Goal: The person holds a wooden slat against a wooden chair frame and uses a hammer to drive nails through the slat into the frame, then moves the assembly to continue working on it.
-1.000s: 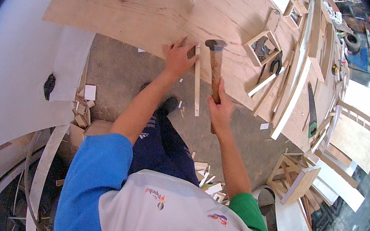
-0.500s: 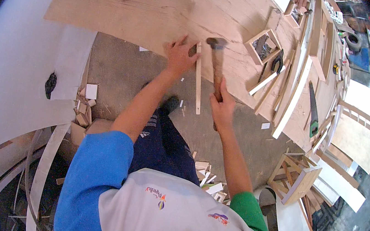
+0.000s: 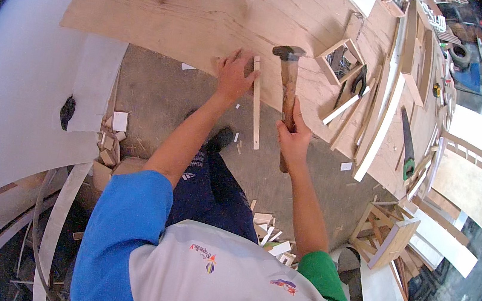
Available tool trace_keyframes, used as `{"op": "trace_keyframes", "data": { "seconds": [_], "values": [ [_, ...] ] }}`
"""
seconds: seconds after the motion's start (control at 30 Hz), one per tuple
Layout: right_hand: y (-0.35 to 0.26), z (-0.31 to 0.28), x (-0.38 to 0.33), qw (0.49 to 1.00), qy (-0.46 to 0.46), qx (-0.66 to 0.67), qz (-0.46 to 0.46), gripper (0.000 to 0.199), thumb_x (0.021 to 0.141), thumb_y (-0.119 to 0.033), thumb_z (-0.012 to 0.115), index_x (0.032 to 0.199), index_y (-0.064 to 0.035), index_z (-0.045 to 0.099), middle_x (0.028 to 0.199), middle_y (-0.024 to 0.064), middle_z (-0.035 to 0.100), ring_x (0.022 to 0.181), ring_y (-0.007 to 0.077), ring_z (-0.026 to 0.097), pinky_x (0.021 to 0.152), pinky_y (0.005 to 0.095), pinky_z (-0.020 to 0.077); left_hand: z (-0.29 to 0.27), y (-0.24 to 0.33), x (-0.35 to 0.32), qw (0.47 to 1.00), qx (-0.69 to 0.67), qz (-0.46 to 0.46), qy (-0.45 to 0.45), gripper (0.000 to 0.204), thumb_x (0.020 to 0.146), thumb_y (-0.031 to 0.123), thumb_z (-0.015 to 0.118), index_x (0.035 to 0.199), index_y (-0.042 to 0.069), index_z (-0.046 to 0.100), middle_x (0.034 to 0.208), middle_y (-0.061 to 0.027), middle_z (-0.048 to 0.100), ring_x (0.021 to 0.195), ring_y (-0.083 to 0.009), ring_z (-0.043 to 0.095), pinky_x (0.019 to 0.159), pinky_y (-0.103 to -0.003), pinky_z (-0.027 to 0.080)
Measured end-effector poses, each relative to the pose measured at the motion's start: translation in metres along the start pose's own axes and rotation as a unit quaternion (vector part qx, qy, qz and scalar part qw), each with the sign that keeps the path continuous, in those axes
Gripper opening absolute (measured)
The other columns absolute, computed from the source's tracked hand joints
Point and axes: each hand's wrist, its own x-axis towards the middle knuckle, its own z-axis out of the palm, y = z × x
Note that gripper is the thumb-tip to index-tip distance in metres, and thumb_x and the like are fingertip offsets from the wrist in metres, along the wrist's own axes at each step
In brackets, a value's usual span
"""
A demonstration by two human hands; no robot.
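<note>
Barely changed since before: left hand (image 3: 235,76) still presses the wooden strip (image 3: 256,103) on the tabletop (image 3: 197,19); right hand (image 3: 293,139) stays clamped on the hammer (image 3: 287,96). At two o'clock, an open wooden box (image 3: 341,60) holds dark tools.

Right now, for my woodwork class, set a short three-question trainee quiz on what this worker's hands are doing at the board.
1. True or false: the right hand grips a hammer by its wooden handle.
2. What does the left hand press against the plywood sheet?
A. a saw
B. a thin wooden strip
C. pliers
3. Fill in: the hammer's head is ____ the plywood, not touching it.

Key:
1. true
2. B, the thin wooden strip
3. above
</note>
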Motion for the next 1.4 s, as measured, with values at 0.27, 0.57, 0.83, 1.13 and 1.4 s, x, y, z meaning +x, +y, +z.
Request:
{"op": "trace_keyframes", "data": {
  "seconds": [0.27, 0.57, 0.83, 1.13, 1.4],
  "values": [
    [0.025, -0.011, -0.035, 0.991, -0.022, 0.066, 0.111, 0.072, 0.078, 0.005, 0.063, 0.143, -0.014, 0.039, 0.069, 0.0017, 0.054, 0.052, 0.009, 0.049, 0.047, 0.0251, 0.0443, 0.014, 0.039, -0.024, 0.993, 0.048, -0.062, -0.092, 0.067, 0.076, 0.034, 0.069, 0.131, 0.004, 0.047, 0.096, -0.0182, 0.062, 0.095, -0.0364, 0.056, 0.087, -0.047, 0.044],
    [0.027, -0.011, -0.054, 0.984, -0.021, 0.127, 0.127, 0.073, 0.077, 0.009, 0.06, 0.143, -0.0143, 0.039, 0.069, 0.0002, 0.053, 0.05, 0.0083, 0.049, 0.045, 0.024, 0.0432, -0.006, -0.001, -0.005, 0.866, -0.39, -0.302, -0.081, 0.039, 0.085, 0.02, 0.062, 0.122, 0.008, 0.061, 0.073, -0.007, 0.058, 0.054, -0.0173, 0.054, 0.05, -0.032, 0.046],
    [0.009, 0.007, -0.052, 0.985, -0.053, 0.105, 0.129, 0.073, 0.077, 0.004, 0.061, 0.143, -0.0158, 0.039, 0.066, 0.0022, 0.053, 0.049, 0.0096, 0.049, 0.045, 0.0255, 0.0431, -0.056, -0.037, -0.057, 0.81, -0.456, -0.351, -0.117, 0.038, 0.091, 0.015, 0.053, 0.126, 0.002, 0.051, 0.08, -0.0067, 0.059, 0.054, -0.0127, 0.052, 0.048, -0.026, 0.044],
    [-0.015, 0.042, -0.045, 0.983, -0.118, 0.105, 0.09, 0.074, 0.077, 0.004, 0.062, 0.144, -0.0148, 0.037, 0.074, 0.0023, 0.056, 0.053, 0.0105, 0.052, 0.048, 0.0256, 0.0449, -0.103, -0.033, -0.083, 0.684, -0.545, -0.46, -0.153, 0.024, 0.09, 0.011, 0.048, 0.106, -0.005, 0.051, 0.084, -0.0143, 0.061, 0.069, -0.0198, 0.06, 0.057, -0.031, 0.05],
    [-0.041, 0.048, -0.049, 0.967, -0.098, 0.184, 0.146, 0.075, 0.075, 0.004, 0.063, 0.143, -0.0134, 0.038, 0.086, 0.0053, 0.063, 0.058, 0.0125, 0.055, 0.051, 0.0271, 0.0472, -0.136, -0.011, -0.08, 0.543, -0.667, -0.459, -0.223, 0.027, 0.087, 0.007, 0.047, 0.107, -0.012, 0.048, 0.104, -0.0227, 0.058, 0.093, -0.0265, 0.062, 0.081, -0.036, 0.055]
  ]
}}
